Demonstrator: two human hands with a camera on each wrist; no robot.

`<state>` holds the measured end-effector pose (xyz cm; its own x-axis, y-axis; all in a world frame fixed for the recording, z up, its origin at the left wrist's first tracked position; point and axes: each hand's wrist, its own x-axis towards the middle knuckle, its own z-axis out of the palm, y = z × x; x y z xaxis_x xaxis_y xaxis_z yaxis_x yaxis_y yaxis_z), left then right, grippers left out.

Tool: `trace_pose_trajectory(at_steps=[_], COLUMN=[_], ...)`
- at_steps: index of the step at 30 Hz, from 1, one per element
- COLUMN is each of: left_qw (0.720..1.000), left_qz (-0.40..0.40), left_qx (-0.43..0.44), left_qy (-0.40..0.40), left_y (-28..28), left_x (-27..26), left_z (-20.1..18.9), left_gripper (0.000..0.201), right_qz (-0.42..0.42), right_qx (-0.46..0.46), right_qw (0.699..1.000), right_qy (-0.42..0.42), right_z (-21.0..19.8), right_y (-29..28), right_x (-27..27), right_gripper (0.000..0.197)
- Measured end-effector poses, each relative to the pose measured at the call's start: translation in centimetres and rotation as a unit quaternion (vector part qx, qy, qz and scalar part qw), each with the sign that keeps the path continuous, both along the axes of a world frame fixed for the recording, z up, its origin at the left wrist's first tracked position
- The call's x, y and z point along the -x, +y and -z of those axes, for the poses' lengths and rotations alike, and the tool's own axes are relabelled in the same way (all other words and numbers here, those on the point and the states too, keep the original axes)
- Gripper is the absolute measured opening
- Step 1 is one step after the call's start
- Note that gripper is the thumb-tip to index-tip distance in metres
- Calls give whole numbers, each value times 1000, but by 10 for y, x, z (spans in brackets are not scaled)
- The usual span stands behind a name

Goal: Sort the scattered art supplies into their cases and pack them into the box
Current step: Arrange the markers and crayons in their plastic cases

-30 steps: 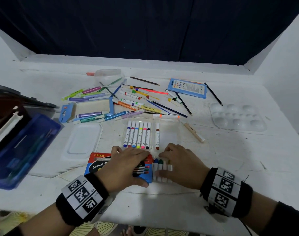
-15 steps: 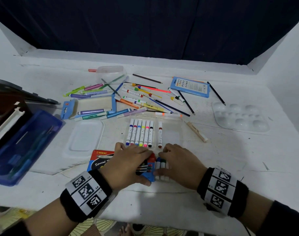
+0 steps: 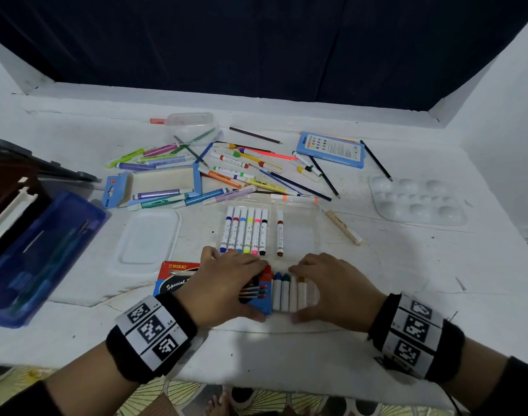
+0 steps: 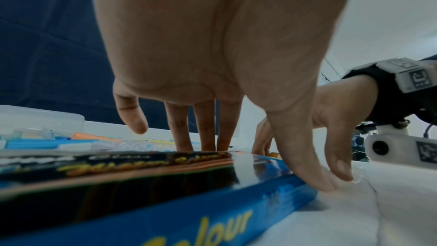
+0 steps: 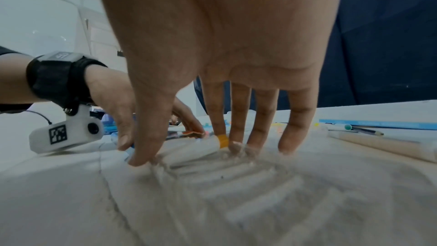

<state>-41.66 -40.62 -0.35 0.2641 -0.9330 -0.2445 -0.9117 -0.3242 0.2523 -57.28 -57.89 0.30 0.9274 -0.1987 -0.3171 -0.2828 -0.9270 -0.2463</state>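
On the near part of the white table lies a blue marker box [image 3: 258, 301] [image 4: 165, 203]. My left hand [image 3: 235, 283] [image 4: 279, 152] grips it, thumb on its near edge and fingers over its far edge. A clear tray of white-barrelled markers [image 3: 285, 292] [image 5: 220, 140] sticks out of the box's right end. My right hand [image 3: 323, 289] [image 5: 189, 149] clasps that tray, thumb at the near side, fingers at the far side. Just beyond the hands a clear case [image 3: 298, 235] holds a row of markers [image 3: 246, 232] and a lone brown one [image 3: 280, 232].
Loose pens, highlighters and pencils [image 3: 226, 172] lie scattered at mid-table around an open card case [image 3: 160, 181]. An open dark blue box [image 3: 40, 250] stands left, a clear lid [image 3: 150, 235] beside it. Right: a white palette [image 3: 416, 199], a wooden stick [image 3: 342, 226], a blue card pack [image 3: 332, 148].
More of the marker tray shows between my hands than half a second ago, and my right hand sits a little further right. My left hand stays on the box.
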Motion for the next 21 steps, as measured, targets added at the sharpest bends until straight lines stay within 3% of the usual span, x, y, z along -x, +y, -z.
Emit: trace_pose_trajectory(at_steps=[10, 17, 21], left_qw=[999, 1000, 989], left_qz=[20, 19, -26], left_qx=[13, 15, 128], left_qy=[-22, 20, 75], left_y=[0, 3, 4], left_x=[-1, -9, -24], left_z=[2, -1, -12], left_gripper=[76, 84, 49], right_qz=[-22, -13, 85], right_qx=[4, -24, -85], right_qw=[999, 999, 980], right_qy=[-37, -27, -158], right_z=[8, -4, -24], right_y=[7, 1, -15], right_x=[-10, -12, -15], right_gripper=[72, 69, 49])
